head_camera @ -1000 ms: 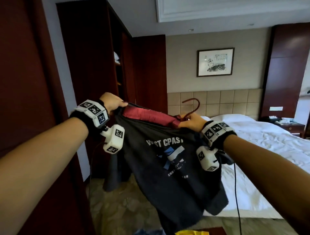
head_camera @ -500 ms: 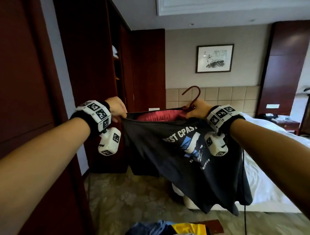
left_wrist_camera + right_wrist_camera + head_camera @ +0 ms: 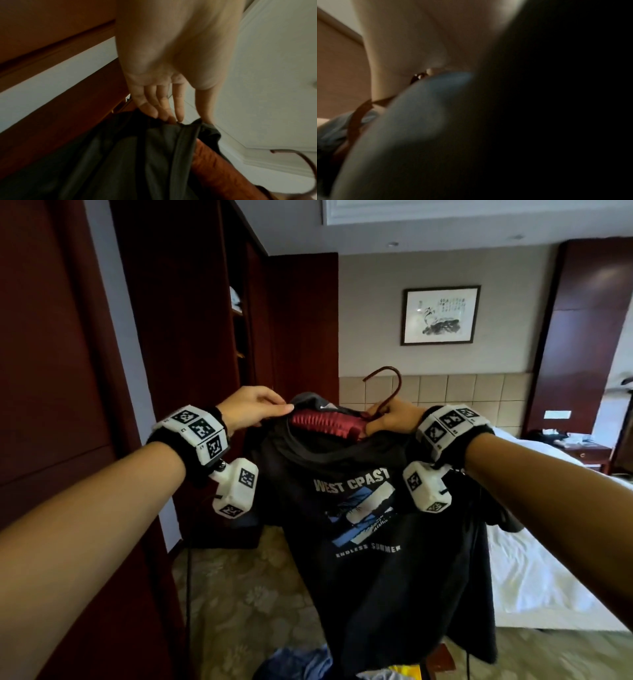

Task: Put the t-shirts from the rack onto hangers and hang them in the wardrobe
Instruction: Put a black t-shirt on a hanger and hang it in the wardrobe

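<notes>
A black t-shirt (image 3: 370, 529) with a "WEST COAST" print hangs in front of me, held up at chest height. Inside its neck opening lies a dark red padded hanger (image 3: 325, 428) whose hook (image 3: 387, 386) sticks up. My left hand (image 3: 253, 409) pinches the collar at the left side; the left wrist view shows its fingers (image 3: 164, 108) on the black fabric (image 3: 120, 162) beside the red hanger (image 3: 223, 173). My right hand (image 3: 394, 421) grips the hanger at the base of the hook together with the collar. The right wrist view is mostly dark, blurred cloth (image 3: 419, 121).
The open wardrobe (image 3: 239, 337) of dark wood stands at the left, with a door panel (image 3: 51, 371) close beside my left arm. A bed (image 3: 548, 559) with white sheets is on the right. More clothes (image 3: 308, 666) lie low in front of me on the patterned carpet.
Both hands came closer together and the shirt now hangs straight down with its print facing me. The hanger sits deeper in the neck opening.
</notes>
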{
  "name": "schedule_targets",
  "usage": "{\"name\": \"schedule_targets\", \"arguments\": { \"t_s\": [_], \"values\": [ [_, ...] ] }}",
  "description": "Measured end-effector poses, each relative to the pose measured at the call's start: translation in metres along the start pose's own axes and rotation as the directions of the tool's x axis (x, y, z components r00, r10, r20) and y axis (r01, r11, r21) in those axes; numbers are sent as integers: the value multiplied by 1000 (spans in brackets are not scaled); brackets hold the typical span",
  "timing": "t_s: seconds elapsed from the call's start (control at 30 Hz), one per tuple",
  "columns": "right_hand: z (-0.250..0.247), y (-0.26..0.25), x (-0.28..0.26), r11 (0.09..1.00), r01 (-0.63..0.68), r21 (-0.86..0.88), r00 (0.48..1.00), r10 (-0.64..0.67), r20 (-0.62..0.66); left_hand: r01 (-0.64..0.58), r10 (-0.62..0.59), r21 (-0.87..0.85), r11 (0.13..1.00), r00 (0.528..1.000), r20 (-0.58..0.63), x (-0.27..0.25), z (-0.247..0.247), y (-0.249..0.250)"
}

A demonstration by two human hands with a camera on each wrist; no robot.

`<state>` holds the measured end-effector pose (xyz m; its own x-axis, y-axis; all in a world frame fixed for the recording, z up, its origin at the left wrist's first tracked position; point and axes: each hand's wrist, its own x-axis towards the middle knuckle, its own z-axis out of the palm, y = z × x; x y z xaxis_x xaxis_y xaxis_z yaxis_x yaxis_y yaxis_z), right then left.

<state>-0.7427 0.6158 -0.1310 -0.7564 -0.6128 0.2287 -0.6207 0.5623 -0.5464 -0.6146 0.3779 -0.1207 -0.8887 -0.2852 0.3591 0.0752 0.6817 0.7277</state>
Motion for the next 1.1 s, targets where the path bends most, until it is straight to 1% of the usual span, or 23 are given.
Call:
{"name": "schedule_targets", "arguments": {
  "t_s": [0.07,0.13,0.2,0.27,0.33,0.4,0.43,0.47,0.57,0.63,0.7,0.77,0.87,0.93,0.97,1.0,1.03,1.07,1.1],
  "values": [
    [3,6,0,997,20,68,999,-22,24,-60,62,58,997,998,-28,0,-3,-7],
    [7,8,1,994,28,102,999,-30,16,-111,120,193,975,992,-34,1,-5,-12],
    [8,5,1,992,35,121,999,-37,21,-157,162,286,945,987,5,0,-2,-11],
    [9,-2,0,991,52,120,998,-54,16,-229,227,328,917,973,46,-1,4,-4],
    [11,-9,-1,991,77,113,997,-80,19,-340,333,377,862,939,85,-4,15,7],
    [12,-17,-4,988,111,111,993,-116,36,-432,426,469,771,896,126,-7,29,16],
    [13,-20,-5,986,121,116,991,-127,43,-456,452,524,720,880,144,-7,36,20],
    [13,-23,-6,985,128,116,990,-133,42,-461,458,574,676,874,162,-6,42,23],
    [11,-31,-13,980,147,132,986,-155,54,-417,376,692,589,900,221,-1,52,27],
    [9,-33,-19,973,175,152,981,-185,53,-405,327,761,506,907,265,0,56,32],
    [8,-31,-22,971,179,158,981,-188,46,-392,312,817,424,910,274,-2,60,39],
    [9,-28,-24,965,173,195,983,-182,24,-383,334,849,364,905,265,-2,62,42],
    [5,-13,-25,959,148,243,989,-150,-12,-370,397,886,281,885,244,1,63,41],
    [0,1,-28,950,109,292,994,-100,-43,-342,375,901,268,898,230,5,60,38],
    [-3,8,-32,936,73,345,996,-52,-71,-329,358,902,279,907,220,6,59,37],
    [-6,20,-32,919,57,391,992,-8,-125,-315,350,902,296,914,205,7,57,35],
    [-8,27,-36,906,44,422,978,47,-202,-299,346,901,314,920,185,8,55,33],
    [-10,36,-38,898,38,438,951,102,-292,-280,338,901,331,927,164,9,54,32],
    [-13,48,-39,902,-3,432,907,185,-379,-263,326,900,346,934,147,10,52,31]
  ]
}}
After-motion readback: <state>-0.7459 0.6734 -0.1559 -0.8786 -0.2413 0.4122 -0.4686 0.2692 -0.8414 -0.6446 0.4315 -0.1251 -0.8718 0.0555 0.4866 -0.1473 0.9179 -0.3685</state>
